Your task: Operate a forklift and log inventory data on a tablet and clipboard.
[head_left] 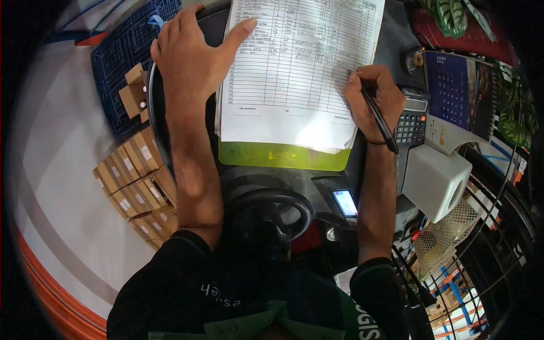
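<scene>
A stack of white paper forms (283,85), printed with a table and filled with handwriting in its upper rows, lies on a yellow-green clipboard (249,156). At the stack's upper left my left hand (195,56) rests with fingers stretched and the thumb laid across the sheet's edge. My right hand (388,93) is closed around a black pen (382,122) at the right edge of the top sheet. The pen slants down toward my wrist, and its tip is hidden by my fingers.
Right of my right hand are a calculator (411,127), a desk calendar (450,88), a white box-shaped holder (435,181) and leafy plants (515,133). Nearer me are a black steering wheel (309,209) and a lit phone (345,203). Cardboard boxes (133,175) are stacked at left.
</scene>
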Demonstrator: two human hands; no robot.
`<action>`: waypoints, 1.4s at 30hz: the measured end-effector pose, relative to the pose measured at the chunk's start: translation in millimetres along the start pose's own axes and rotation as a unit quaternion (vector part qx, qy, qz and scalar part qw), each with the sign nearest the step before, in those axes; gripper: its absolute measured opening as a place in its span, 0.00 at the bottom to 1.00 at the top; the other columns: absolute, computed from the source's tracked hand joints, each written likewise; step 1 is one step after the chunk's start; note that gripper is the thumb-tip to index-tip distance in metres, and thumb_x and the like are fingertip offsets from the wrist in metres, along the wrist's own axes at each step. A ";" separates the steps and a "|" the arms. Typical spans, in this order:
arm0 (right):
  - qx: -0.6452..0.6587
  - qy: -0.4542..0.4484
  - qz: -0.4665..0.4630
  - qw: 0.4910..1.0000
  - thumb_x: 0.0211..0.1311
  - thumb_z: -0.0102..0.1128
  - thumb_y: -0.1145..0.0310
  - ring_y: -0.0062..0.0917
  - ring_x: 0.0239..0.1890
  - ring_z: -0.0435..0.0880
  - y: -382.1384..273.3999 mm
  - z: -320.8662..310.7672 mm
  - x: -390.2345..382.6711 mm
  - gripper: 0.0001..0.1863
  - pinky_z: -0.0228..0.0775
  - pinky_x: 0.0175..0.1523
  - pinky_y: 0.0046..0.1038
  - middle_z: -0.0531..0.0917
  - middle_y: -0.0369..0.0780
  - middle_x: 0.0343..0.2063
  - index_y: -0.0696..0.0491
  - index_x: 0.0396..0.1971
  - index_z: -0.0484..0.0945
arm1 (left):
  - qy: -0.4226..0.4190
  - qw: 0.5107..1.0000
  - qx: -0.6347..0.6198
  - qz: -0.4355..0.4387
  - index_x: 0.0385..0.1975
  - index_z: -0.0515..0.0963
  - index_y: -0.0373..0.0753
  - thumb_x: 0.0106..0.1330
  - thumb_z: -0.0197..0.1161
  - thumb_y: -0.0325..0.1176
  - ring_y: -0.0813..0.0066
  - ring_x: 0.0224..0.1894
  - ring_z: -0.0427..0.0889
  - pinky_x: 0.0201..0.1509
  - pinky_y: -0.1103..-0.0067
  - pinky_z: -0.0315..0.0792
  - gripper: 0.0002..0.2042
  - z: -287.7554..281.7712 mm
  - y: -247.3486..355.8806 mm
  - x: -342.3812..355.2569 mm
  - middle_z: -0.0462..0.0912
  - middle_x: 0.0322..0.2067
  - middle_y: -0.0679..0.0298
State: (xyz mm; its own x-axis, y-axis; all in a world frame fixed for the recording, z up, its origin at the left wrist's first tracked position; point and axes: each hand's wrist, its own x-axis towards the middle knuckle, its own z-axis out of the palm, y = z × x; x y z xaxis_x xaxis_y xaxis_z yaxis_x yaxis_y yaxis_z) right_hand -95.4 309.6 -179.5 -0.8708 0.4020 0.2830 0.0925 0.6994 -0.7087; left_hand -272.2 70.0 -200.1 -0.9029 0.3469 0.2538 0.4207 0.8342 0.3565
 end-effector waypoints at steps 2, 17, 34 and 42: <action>-0.005 -0.015 -0.011 1.000 0.60 0.70 0.70 0.17 0.27 0.84 0.8 -1.2 1.5 0.09 0.77 0.35 0.21 0.85 0.38 0.25 0.59 0.33 0.80 | -0.011 1.000 0.000 -0.008 0.64 0.73 0.35 0.57 0.63 0.73 0.48 0.64 0.73 0.73 0.51 0.54 0.47 -2.5 0.5 -0.1 0.78 0.56 0.42; 0.009 0.006 -0.010 1.000 0.58 0.68 0.75 0.15 0.27 0.83 7.4 1.5 -0.4 0.06 0.76 0.34 0.20 0.86 0.38 0.25 0.59 0.33 0.80 | -0.003 1.000 -0.003 0.012 0.61 0.75 0.32 0.57 0.66 0.71 0.48 0.59 0.79 0.69 0.54 0.64 0.46 -4.6 -0.2 2.3 0.81 0.52 0.42; 0.005 0.033 -0.023 0.999 0.56 0.69 0.69 0.18 0.22 0.85 10.9 3.3 0.8 0.08 0.77 0.27 0.22 0.86 0.40 0.22 0.57 0.29 0.79 | -0.011 1.000 -0.004 0.018 0.62 0.74 0.31 0.57 0.65 0.72 0.48 0.59 0.80 0.69 0.51 0.62 0.47 -1.1 -7.7 2.0 0.81 0.53 0.41; 0.008 0.038 -0.027 0.999 0.55 0.69 0.71 0.17 0.22 0.84 14.7 2.2 1.3 0.07 0.76 0.28 0.21 0.85 0.39 0.21 0.57 0.28 0.79 | -0.009 1.000 -0.004 0.018 0.61 0.75 0.33 0.57 0.64 0.72 0.49 0.58 0.80 0.69 0.53 0.63 0.46 -2.6 -2.3 3.0 0.82 0.52 0.43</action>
State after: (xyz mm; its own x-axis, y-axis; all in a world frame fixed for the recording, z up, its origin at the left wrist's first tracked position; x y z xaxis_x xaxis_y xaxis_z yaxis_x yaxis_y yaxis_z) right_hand -96.2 319.1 -190.9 -0.8350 0.4081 0.3691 0.0381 0.7120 -0.7011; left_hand -275.7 68.0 -197.9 -0.8885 0.3848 0.2501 0.4537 0.8179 0.3537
